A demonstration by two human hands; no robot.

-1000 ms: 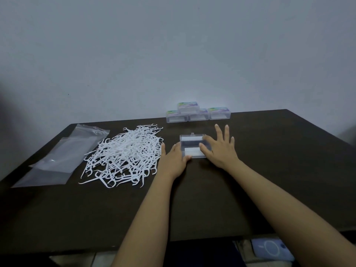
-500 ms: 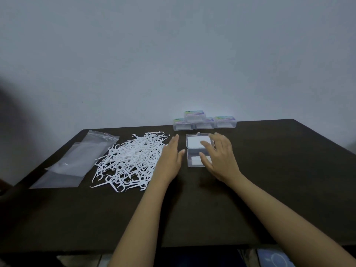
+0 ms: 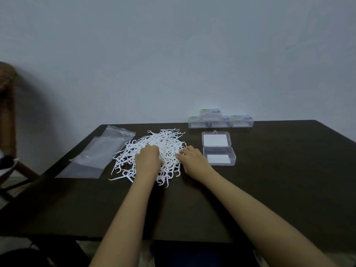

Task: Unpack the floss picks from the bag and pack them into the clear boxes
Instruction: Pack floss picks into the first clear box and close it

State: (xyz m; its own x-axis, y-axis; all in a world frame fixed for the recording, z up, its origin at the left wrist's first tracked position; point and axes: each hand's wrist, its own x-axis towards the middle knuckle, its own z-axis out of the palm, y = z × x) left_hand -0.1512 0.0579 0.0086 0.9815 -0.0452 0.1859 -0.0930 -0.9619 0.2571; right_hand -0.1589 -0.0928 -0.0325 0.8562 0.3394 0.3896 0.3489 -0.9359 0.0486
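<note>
Left hand (image 3: 147, 158) and right hand (image 3: 192, 158) curl into the picks (image 3: 165, 139); grip unclear. Align picks before loading the open box (image 3: 219, 160).

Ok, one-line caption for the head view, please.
Both hands, left hand and right hand, gather loose floss picks beside an open clear box.

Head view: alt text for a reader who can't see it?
Both hands, left hand and right hand, reach into a pile of white floss picks on a dark table; an open clear box sits just right, an empty bag left.
</note>
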